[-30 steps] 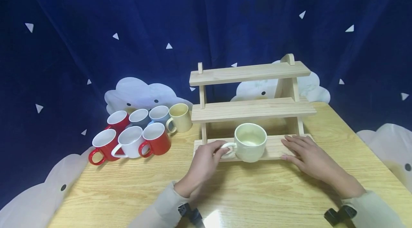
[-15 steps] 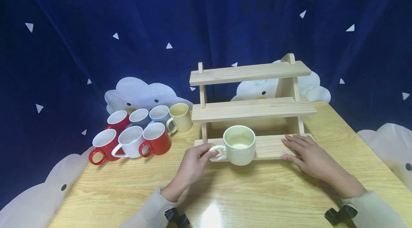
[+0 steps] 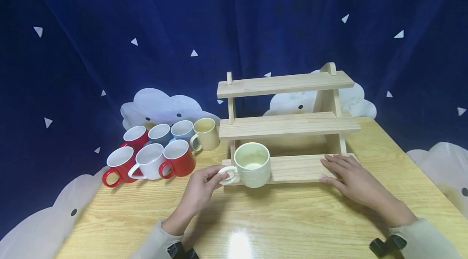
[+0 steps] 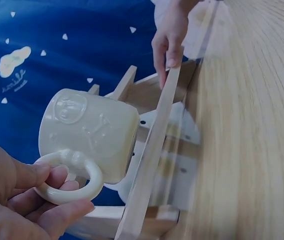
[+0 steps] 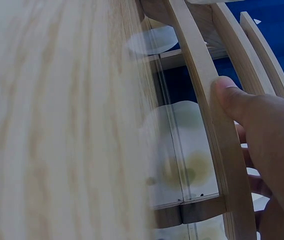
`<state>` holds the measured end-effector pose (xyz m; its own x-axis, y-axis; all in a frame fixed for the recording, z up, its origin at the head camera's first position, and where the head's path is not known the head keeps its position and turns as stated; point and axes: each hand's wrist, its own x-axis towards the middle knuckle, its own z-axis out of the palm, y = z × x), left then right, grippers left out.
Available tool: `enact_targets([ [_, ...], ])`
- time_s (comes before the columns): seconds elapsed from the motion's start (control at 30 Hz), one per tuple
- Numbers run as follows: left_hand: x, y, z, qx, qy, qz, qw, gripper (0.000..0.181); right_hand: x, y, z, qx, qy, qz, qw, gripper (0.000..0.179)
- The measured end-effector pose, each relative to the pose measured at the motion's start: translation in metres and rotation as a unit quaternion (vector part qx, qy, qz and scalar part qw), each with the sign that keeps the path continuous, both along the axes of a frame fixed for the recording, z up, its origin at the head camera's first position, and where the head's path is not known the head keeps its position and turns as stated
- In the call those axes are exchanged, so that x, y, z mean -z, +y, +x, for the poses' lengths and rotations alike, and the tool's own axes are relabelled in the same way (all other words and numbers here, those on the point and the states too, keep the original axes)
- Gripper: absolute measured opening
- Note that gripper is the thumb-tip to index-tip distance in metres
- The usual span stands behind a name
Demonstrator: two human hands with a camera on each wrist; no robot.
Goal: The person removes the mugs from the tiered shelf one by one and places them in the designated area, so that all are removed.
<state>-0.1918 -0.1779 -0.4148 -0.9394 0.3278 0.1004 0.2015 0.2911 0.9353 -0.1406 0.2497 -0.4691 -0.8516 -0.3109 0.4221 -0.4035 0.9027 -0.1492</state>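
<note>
My left hand pinches the ring handle of a pale cream mug. The mug is upright over the left part of the bottom board of a three-tier wooden display rack. Whether its base touches the board, I cannot tell. Raised patterns show on the mug in the left wrist view. My right hand rests on the right end of that same board, fingers laid on top. In the right wrist view the right thumb presses against the board's front edge.
Left of the rack, several mugs stand in two rows on the wooden table. Among them are a red mug, a white mug and a yellow mug. A dark blue curtain hangs behind.
My left hand has carried the cream mug leftward along the bottom board, from its middle to its left part. My right hand has stayed on the board.
</note>
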Motion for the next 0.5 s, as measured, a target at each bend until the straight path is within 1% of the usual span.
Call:
enact_targets([
  [0.13, -0.003, -0.011, 0.002, -0.028, -0.011, 0.009, 0.9995, 0.022, 0.000, -0.001, 0.000, 0.000, -0.001, 0.001, 1.0000, 0.059],
  [0.23, -0.005, -0.021, 0.002, -0.046, -0.014, -0.002, 0.9988, 0.021, 0.000, -0.001, 0.000, 0.000, 0.000, 0.001, 1.0000, 0.059],
  [0.37, -0.006, -0.035, 0.004, -0.071, -0.008, -0.018, 0.9973, 0.020, 0.000, -0.001, 0.000, -0.002, 0.001, 0.002, 1.0000, 0.059],
  [0.5, -0.006, -0.046, 0.005, -0.097, -0.004, -0.013, 0.9952, 0.022, 0.000, 0.000, 0.000, 0.000, 0.000, -0.001, 1.0000, 0.059],
])
